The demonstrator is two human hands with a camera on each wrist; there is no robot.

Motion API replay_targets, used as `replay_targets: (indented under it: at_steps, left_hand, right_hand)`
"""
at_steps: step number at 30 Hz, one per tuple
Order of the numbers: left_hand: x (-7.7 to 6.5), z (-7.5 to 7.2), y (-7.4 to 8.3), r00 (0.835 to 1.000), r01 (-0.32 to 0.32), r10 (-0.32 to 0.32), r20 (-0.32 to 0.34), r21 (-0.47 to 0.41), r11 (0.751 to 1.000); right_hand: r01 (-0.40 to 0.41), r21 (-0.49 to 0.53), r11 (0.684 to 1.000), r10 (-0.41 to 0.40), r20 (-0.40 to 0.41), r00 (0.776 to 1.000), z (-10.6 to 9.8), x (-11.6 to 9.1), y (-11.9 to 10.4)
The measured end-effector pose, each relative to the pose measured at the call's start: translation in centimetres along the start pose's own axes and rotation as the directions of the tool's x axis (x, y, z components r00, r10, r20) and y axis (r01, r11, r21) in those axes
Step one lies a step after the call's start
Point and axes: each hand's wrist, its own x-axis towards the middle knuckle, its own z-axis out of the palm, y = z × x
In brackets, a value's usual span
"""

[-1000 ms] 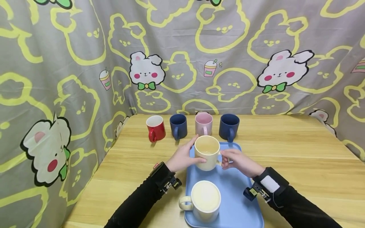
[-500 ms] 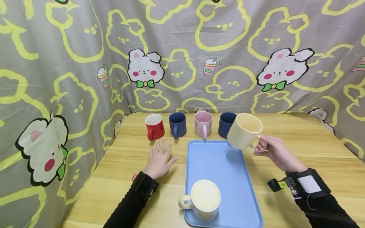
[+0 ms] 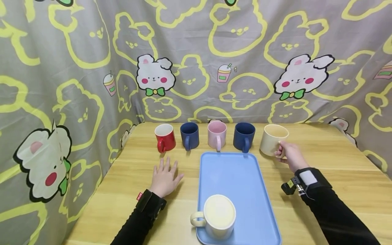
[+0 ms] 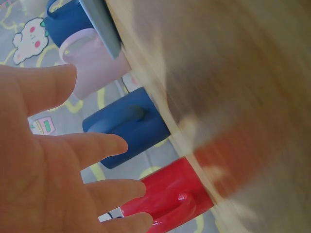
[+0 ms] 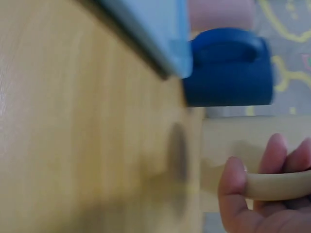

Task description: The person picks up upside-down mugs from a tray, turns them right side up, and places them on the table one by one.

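Note:
My right hand (image 3: 291, 154) grips the handle of a cream mug (image 3: 269, 144), which stands upright at the right end of a row of mugs. In the right wrist view the fingers curl round that cream handle (image 5: 277, 186). My left hand (image 3: 163, 180) holds nothing, fingers spread over the wood left of the blue tray (image 3: 232, 177). Nearest to it are the red mug (image 3: 166, 139) and a dark blue mug (image 3: 190, 136). On the tray's near left corner stands a second cream mug (image 3: 218, 217), its handle pointing left past the rim.
Between the first blue mug and the held one stand a pink mug (image 3: 216, 134) and another dark blue mug (image 3: 244, 136). The tray's far edge lies close in front of them. A patterned grey curtain (image 3: 190, 41) hangs behind the wooden table (image 3: 337, 163).
The held cream mug has gone from above the tray, right and down to the row's right end. My left hand has let go of it and moved left, fingers spread.

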Motion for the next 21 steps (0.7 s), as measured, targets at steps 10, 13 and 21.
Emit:
replay_targets:
  at_steps: [10,13,21]
  left_hand:
    - [-0.3,-0.1,0.0,0.999,0.029,-0.028,0.046,-0.018,0.999]
    - [-0.3,-0.2,0.1,0.999,0.021,-0.02,0.042,-0.027,0.999]
    - [-0.3,-0.2,0.1,0.999,0.013,-0.012,0.031,-0.03,0.999]
  right_hand:
    - [0.023,0.005,1.0,-0.022,-0.118,0.993,1.3,1.5,2.4]
    - [0.02,0.04,0.999,-0.014,-0.14,0.99,1.6,1.7,2.6]
    - [-0.001,0.022,1.0,0.005,-0.182,0.983,2.1,2.3,2.5]
